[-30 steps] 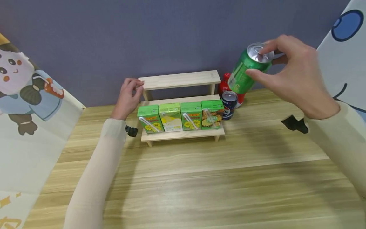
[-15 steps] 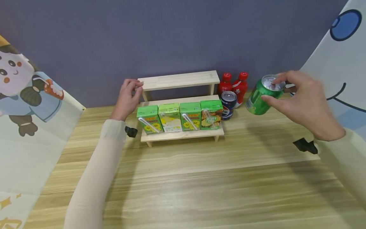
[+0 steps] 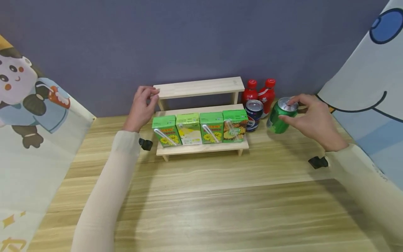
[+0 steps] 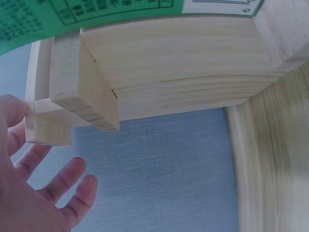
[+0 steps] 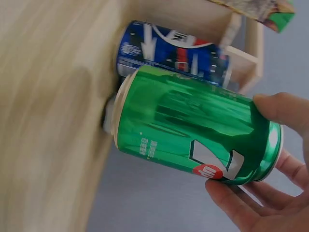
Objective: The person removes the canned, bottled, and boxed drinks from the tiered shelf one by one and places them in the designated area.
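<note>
Green and shiny, the soda can is in the grip of the right hand, with the thumb on one side of its upper part and fingers on the other. It leans, its lid to the right and its base to the left, low at the far right of the table; whether the base touches the wood cannot be told. Just left of it stands a dark blue can, with two red bottles behind, on the far side.

At the left end of the wooden rack, the left hand pinches the upper board's end between thumb and forefinger, its other fingers loosely spread. Four drink cartons stand in a row along the near, lower step, straws on their fronts. A grey-blue wall rises on the far side. Both sleeves are pale.
</note>
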{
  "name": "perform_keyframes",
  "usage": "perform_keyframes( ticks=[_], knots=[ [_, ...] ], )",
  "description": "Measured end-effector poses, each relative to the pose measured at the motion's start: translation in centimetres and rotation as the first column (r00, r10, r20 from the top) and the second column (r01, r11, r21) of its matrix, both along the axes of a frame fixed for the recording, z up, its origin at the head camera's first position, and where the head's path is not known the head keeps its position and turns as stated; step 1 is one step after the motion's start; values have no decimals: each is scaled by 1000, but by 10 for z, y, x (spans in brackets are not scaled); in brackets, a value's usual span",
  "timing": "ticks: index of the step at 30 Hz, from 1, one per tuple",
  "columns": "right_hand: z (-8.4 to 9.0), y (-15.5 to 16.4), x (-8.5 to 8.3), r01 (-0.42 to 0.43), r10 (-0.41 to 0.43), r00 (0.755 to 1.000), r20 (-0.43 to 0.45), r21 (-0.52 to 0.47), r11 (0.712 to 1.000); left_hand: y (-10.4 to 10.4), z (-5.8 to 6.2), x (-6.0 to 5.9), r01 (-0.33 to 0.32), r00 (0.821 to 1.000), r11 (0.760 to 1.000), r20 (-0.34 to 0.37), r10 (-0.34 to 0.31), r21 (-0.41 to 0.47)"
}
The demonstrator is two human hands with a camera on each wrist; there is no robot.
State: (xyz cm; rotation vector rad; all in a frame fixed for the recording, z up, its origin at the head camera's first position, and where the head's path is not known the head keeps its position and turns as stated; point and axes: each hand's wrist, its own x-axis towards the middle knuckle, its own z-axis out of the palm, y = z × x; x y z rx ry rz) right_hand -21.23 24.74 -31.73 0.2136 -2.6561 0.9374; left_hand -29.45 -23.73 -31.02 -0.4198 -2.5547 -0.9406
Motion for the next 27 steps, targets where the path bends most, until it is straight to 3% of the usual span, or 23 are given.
perform_keyframes(
  ticks=[13,21,27],
  knots=[
    [-35,2,-27,-24,24,1000,19,-12,1000,2,1,0,5,1000,1000,-11,-5,-1],
    [-36,-2,-35,-62,62,998,12,-32,998,0,-1,-1,1,1000,1000,9,-1,5],
    [-35,-4,-37,-82,81,996,22,13,997,0,-1,-1,0,1000,1000,12,0,0]
  ],
)
